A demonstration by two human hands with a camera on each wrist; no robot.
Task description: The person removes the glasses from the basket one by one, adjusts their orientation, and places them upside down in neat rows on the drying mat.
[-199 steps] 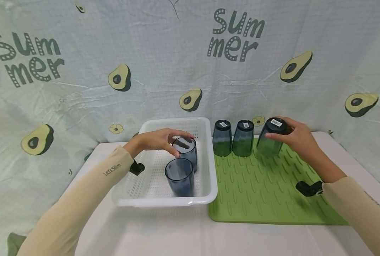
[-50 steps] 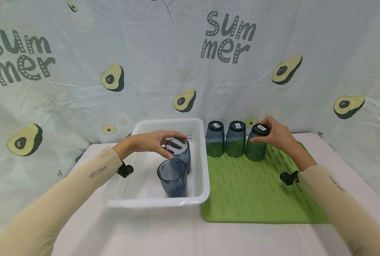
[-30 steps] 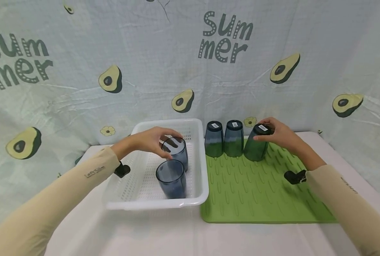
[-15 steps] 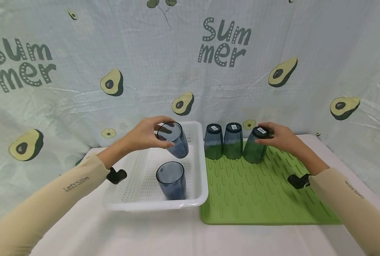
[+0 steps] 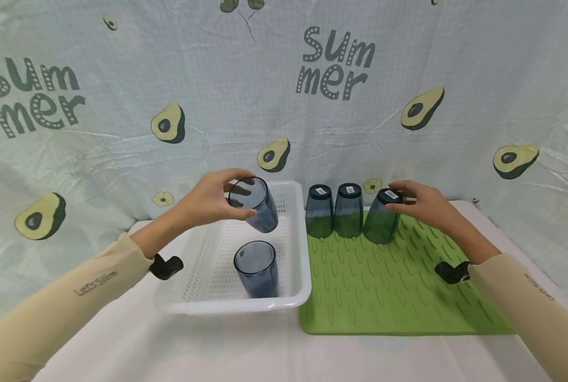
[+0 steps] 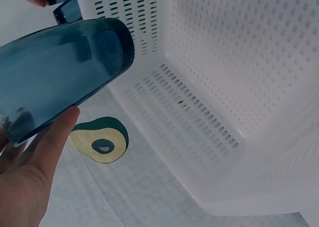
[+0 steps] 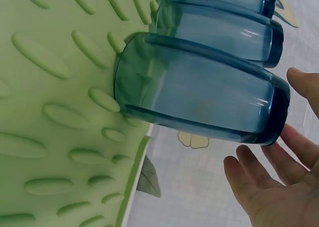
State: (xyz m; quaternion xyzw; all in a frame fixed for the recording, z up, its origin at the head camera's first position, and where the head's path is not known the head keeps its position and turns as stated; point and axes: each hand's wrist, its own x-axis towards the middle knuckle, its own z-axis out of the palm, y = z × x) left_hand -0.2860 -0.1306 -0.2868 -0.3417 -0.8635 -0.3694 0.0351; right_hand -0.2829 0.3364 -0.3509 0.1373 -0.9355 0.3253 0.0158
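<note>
Hands, left (image 5: pixel 203 200) pinching translucent tumbler (image 5: pixel 265 213), right (image 5: pixel 431 208) spread beside upturned tumbler (image 5: pixel 379 223), ridged mat (image 5: pixel 384 286)

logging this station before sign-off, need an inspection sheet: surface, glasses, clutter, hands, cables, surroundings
Surface: white-covered table; green mat beside white basket.
Job's things: three upside-down glasses on the mat; mouth-up glass inside the basket; tilted glass held in the air.
Clutter: nothing seen.
Left hand: grips the tilted glass.
Right hand: fingers loosely open by the rightmost glass; contact unclear.
Cables: nothing seen.
Surroundings: pale curtain with avocado and "summer" prints.
</note>
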